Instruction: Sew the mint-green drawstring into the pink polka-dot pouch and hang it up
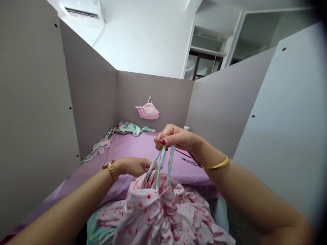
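My right hand (176,136) is raised above the lap, its fingers closed on the thin mint-green straps (170,163) of a pink gathered garment (150,207). The garment has red dots and hangs bunched from the straps, its folds spreading below across the lower middle of the view. My left hand (134,166) reaches in from the left at the garment's gathered top edge. Its fingers stretch out behind the straps, and their tips are partly hidden. Pale green patterned cloth (98,224) shows under the garment at the lower left.
A purple cloth (122,146) covers the table. Green fabric strips (133,128) and pink scraps (102,145) lie at its back left. Thread snips (189,161) rest at the right. A small pink dotted piece (148,111) hangs on the back panel (127,88). Grey side panels enclose the table.
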The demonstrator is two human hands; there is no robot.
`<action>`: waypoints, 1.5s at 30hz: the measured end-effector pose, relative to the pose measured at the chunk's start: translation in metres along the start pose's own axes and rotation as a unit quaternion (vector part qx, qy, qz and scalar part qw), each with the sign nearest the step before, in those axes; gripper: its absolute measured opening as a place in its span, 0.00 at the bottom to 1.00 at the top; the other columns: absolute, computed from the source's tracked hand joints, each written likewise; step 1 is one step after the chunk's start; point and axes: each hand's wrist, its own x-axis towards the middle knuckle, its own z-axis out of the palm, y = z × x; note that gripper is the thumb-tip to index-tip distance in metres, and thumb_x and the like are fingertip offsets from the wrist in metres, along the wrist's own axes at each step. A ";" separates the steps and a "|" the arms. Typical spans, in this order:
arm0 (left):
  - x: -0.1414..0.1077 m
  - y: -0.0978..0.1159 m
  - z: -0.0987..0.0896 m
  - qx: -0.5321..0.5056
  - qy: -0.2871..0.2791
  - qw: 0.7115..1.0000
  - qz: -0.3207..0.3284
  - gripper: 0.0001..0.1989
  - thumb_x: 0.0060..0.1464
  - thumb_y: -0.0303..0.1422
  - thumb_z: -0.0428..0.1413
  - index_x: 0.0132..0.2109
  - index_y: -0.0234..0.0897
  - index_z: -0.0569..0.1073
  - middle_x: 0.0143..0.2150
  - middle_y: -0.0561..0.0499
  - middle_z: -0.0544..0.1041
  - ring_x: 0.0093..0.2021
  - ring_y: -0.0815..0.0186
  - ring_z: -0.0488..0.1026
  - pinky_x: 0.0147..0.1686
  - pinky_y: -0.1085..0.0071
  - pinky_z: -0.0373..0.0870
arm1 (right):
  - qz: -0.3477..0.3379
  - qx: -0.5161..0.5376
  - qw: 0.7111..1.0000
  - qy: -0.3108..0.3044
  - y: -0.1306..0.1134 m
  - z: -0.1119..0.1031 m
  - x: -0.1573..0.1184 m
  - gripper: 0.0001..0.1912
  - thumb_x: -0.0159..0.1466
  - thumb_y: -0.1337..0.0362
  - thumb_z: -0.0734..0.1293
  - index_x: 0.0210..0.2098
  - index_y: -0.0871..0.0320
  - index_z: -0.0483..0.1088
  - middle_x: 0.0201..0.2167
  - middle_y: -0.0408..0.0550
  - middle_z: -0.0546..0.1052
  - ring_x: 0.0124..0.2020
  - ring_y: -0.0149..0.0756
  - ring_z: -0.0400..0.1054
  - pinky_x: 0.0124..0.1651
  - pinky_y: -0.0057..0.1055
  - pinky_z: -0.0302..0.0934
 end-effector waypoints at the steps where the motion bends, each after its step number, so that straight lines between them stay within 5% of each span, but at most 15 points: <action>1: -0.003 -0.001 0.001 -0.008 -0.043 0.999 -0.017 0.16 0.34 0.28 0.65 0.37 0.41 0.77 0.25 0.56 0.78 0.29 0.61 0.74 0.32 0.68 0.71 | 0.005 -0.001 1.000 0.010 0.001 -0.002 -0.002 0.18 0.51 0.55 0.71 0.14 0.61 0.67 0.16 0.40 0.64 0.21 0.25 0.55 0.28 0.26 0.53; 6: -0.010 0.009 0.002 -0.063 -0.164 0.983 -0.058 0.12 0.47 0.36 0.59 0.41 0.41 0.75 0.34 0.54 0.78 0.38 0.63 0.74 0.37 0.70 0.70 | -0.011 -0.001 0.999 0.042 0.002 -0.009 -0.012 0.17 0.52 0.55 0.70 0.16 0.61 0.68 0.16 0.39 0.62 0.21 0.26 0.55 0.29 0.26 0.53; 10: -0.009 0.019 0.006 0.013 -0.193 0.979 -0.069 0.10 0.49 0.37 0.54 0.37 0.39 0.76 0.31 0.53 0.78 0.31 0.65 0.73 0.30 0.73 0.68 | -0.019 -0.011 0.999 0.029 -0.001 -0.007 -0.015 0.18 0.53 0.55 0.69 0.15 0.61 0.67 0.16 0.38 0.60 0.21 0.26 0.54 0.29 0.26 0.53; 13: -0.006 0.019 0.006 0.105 -0.120 0.985 -0.066 0.07 0.47 0.34 0.55 0.31 0.38 0.75 0.26 0.55 0.76 0.26 0.67 0.69 0.25 0.74 0.64 | -0.025 -0.030 0.999 0.025 -0.003 -0.006 -0.018 0.21 0.53 0.55 0.69 0.13 0.60 0.62 0.16 0.38 0.57 0.22 0.26 0.51 0.29 0.26 0.51; 19: -0.003 0.019 -0.010 0.248 0.172 0.953 -0.023 0.06 0.48 0.32 0.52 0.26 0.38 0.70 0.21 0.55 0.65 0.24 0.67 0.59 0.26 0.71 0.51 | -0.051 -0.121 0.990 0.060 -0.008 -0.004 -0.027 0.27 0.56 0.57 0.68 0.12 0.60 0.48 0.19 0.38 0.55 0.24 0.25 0.52 0.29 0.25 0.50; 24: -0.008 0.023 -0.015 0.255 0.273 0.928 -0.002 0.10 0.51 0.36 0.50 0.24 0.38 0.63 0.21 0.57 0.60 0.23 0.68 0.55 0.24 0.73 0.47 | -0.089 -0.109 0.980 0.144 -0.010 0.003 -0.030 0.25 0.56 0.59 0.68 0.14 0.59 0.50 0.28 0.46 0.66 0.38 0.33 0.62 0.39 0.28 0.55; 31: -0.012 0.004 -0.008 0.132 0.242 0.961 -0.016 0.13 0.53 0.43 0.48 0.31 0.37 0.62 0.23 0.59 0.57 0.21 0.73 0.53 0.20 0.77 0.50 | 0.004 -0.045 0.966 0.256 0.011 0.004 -0.021 0.22 0.49 0.52 0.72 0.19 0.60 0.58 0.26 0.46 0.73 0.31 0.30 0.67 0.31 0.24 0.56; 36: -0.004 -0.003 -0.025 0.076 0.199 0.977 -0.026 0.17 0.52 0.47 0.48 0.30 0.36 0.63 0.24 0.59 0.59 0.23 0.73 0.54 0.23 0.77 0.52 | 0.043 -0.028 0.941 0.334 0.032 -0.025 -0.002 0.25 0.49 0.48 0.71 0.20 0.59 0.55 0.23 0.47 0.74 0.24 0.32 0.70 0.20 0.21 0.50; 41: 0.040 -0.015 -0.060 0.065 0.178 0.982 -0.018 0.18 0.46 0.48 0.54 0.26 0.36 0.64 0.23 0.59 0.58 0.23 0.72 0.54 0.24 0.77 0.51 | 0.050 -0.040 0.912 0.406 0.065 -0.076 0.020 0.22 0.52 0.56 0.71 0.20 0.59 0.54 0.14 0.40 0.68 0.19 0.27 0.67 0.18 0.19 0.49; 45: 0.080 -0.042 -0.072 0.077 0.177 0.981 -0.019 0.19 0.47 0.49 0.53 0.26 0.36 0.64 0.21 0.60 0.57 0.22 0.72 0.53 0.22 0.76 0.50 | 0.101 -0.026 0.893 0.437 0.109 -0.101 0.029 0.18 0.56 0.55 0.69 0.25 0.58 0.56 0.19 0.41 0.70 0.20 0.26 0.67 0.18 0.18 0.50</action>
